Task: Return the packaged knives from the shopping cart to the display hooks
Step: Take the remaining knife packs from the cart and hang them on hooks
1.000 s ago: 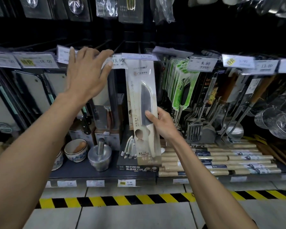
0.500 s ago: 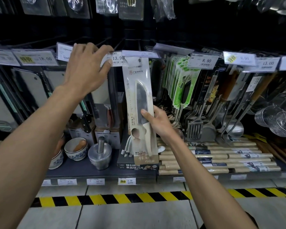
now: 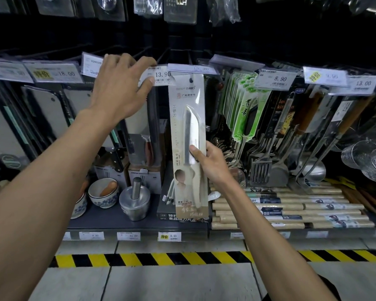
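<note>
An 18.00 price tag (image 3: 54,73) carries a yellow flag. The left hand (image 3: 119,88) pinches the 13.90 price tag (image 3: 161,76), thumb on its face and fingers over its top. Just beside it, the packaged knife (image 3: 189,127) is held upright before the display. Its punched hole sits under a blurred tag, and the hook is hidden. The right hand (image 3: 211,164) grips the pack's right edge. Further right are an 8.90 tag (image 3: 278,79) and a 13.00 tag (image 3: 364,83). Yellow-black tape (image 3: 161,258) crosses the tiled floor (image 3: 178,283).

Packaged knife (image 3: 188,135) just right of left hand (image 3: 119,88) on price tag (image 3: 162,76), right hand (image 3: 211,164) at knife's right edge
</note>
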